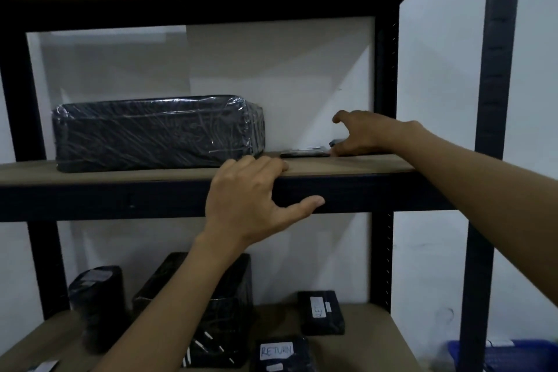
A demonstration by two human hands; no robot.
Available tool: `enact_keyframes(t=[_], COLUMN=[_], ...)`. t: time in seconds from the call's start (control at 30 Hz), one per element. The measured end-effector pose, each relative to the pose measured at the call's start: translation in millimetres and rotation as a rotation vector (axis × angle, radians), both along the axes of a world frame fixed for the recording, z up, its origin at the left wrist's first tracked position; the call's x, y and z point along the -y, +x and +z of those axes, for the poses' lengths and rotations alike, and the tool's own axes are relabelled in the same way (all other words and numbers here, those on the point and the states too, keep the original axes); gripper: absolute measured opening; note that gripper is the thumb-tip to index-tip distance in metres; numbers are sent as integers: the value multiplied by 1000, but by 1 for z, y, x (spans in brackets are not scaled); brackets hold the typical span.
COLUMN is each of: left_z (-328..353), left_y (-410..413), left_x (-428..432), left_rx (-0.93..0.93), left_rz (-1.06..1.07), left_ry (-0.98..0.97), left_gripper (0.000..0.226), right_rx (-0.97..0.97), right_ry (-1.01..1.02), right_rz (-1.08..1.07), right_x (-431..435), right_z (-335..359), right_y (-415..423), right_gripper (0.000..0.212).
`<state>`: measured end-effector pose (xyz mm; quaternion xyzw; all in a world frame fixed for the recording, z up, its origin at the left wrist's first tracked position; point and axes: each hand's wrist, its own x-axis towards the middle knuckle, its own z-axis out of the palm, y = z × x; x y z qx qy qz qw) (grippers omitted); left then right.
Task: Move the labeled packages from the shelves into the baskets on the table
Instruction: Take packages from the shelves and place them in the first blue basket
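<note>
Right hand (362, 133): thumb raised well apart from the fingers (339, 146), which bend down at the right end of a flat black package (303, 154). Contact looks likely there; whether they actually grip it cannot be told.

The flat black package lies flat on the upper shelf (120, 175), right of centre, set back from the front edge.

Left hand (250, 199): fingers curled over the front edge of the upper shelf, thumb pressed along the dark front rail below, just in front of the flat black package.

A large wrapped box (157, 133) stands on the same shelf to the left, its right end just beside the package; bare board runs to the right as far as the rear post.

On the lower shelf (371, 326): a round package (96, 296), a tall box (229, 281) partly hidden by the left forearm, a small labelled package (321, 312), and a package marked RETURN (280, 353) at the front.

A blue basket (513, 353) shows at lower right, beyond the front post (495, 130); its contents cannot be made out.
</note>
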<state>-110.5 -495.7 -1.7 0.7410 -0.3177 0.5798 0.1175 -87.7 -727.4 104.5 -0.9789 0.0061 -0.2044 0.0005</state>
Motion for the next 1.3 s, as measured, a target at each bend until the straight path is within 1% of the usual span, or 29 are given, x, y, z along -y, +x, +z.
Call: enact_keyframes(t=[0.1, 0.17, 0.2, 0.27, 0.33, 0.37, 0.43, 0.5, 0.57, 0.67, 0.73, 0.8, 0.87, 0.9, 0.93, 1.0, 1.03, 1.07, 1.13, 1.17, 1.2, 1.3], left_z=[-1, -1, -2, -2, -3, -3, -3, -3, -3, -3, -3, -3, -4, -4, -4, -4, -4, -4, -5, -5, -5, -6], left_y=[1, 1, 2, 3, 3, 3, 3, 2, 1, 1, 1, 1, 1, 2, 2, 1, 1, 0, 0, 1, 1, 2], left_x=[2, 2, 3, 3, 3, 3, 3, 3, 3, 4, 4, 4, 4, 4, 4, 4, 4, 4, 4, 4, 4, 5], left_rx=[21, 31, 37, 55, 69, 71, 76, 73, 67, 66, 68, 68, 61, 57, 54, 51, 53, 56, 62, 63, 64, 68], left_rz=[-2, 2, 5, 3, 2, 0, -3, -9, -12, -13, -10, -10, -14, -17, -19, -21, -23, -25, -29, -28, -25, -22], left_ry=[-14, -17, -21, -32, -41, -41, -37, -35, -39, -45, -47, -46, -50, -53, -55, -57, -57, -58, -59, -61, -64, -74], left_gripper=[70, 69, 69, 69, 68, 68, 68, 68, 68, 67, 68, 68, 67, 67, 67, 68, 68, 67, 67, 66, 66, 66], right_rx=[-155, -239, -249, -190, -44, 39, 150, 98, 15, 26, 10, 0, 22, 44, 80, 193, 265, 336, 432, 445, 438, 350], right_ry=[25, 31, 35, 57, 127, 166, 155, 108, 157, 292, 386, 433, 513, 587, 660, 784, 854, 927, 1029, 1056, 1082, 1193], right_rz=[-113, -137, -134, -96, -47, -57, -195, -382, -463, -436, -412, -389, -326, -279, -232, -118, -47, 53, 256, 315, 350, 378], right_x=[12, 16, 16, 16, 13, 13, 15, 19, 22, 25, 24, 22, 22, 22, 22, 24, 24, 25, 22, 19, 17, 15], right_z=[1, -2, -3, -1, 4, 7, 7, 1, -6, -7, -8, -9, -10, -10, -11, -13, -14, -15, -16, -17, -18, -18], right_y=[12, 13, 12, 5, -3, -5, -7, -8, -7, -7, -10, -13, -14, -14, -14, -16, -19, -21, -30, -35, -38, -41], right_gripper=[87, 83, 81, 76, 74, 74, 74, 81, 94, 101, 113, 124, 135, 139, 138, 129, 119, 101, 53, 40, 34, 31])
